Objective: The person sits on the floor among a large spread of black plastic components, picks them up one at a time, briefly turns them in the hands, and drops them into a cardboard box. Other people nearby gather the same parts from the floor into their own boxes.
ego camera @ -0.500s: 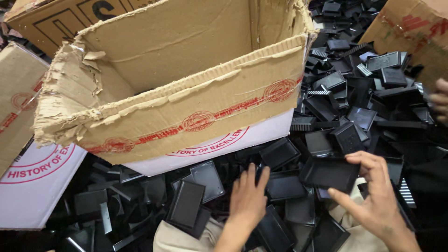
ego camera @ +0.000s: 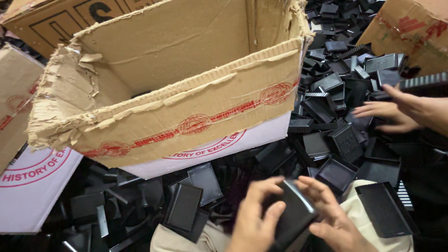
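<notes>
Both of my hands grip one black plastic tray-shaped part (ego camera: 294, 215) low in the view. My left hand (ego camera: 254, 217) wraps its left side and my right hand (ego camera: 332, 217) its right side. Around them lies a heap of similar black plastic parts (ego camera: 336, 140), some flat lids, some shallow boxes. A black lid (ego camera: 183, 206) rests just left of my left hand, over my beige-clothed knee (ego camera: 186, 240).
A big torn open cardboard box (ego camera: 186, 93) with red round marks stands tilted right in front. More cardboard boxes sit at the left (ego camera: 18, 140) and top right (ego camera: 410, 32). Another person's hands (ego camera: 396, 109) reach into the pile from the right.
My hands have come together on one black part; before, they were apart over the pile. The other person's hands have reached further in from the right.
</notes>
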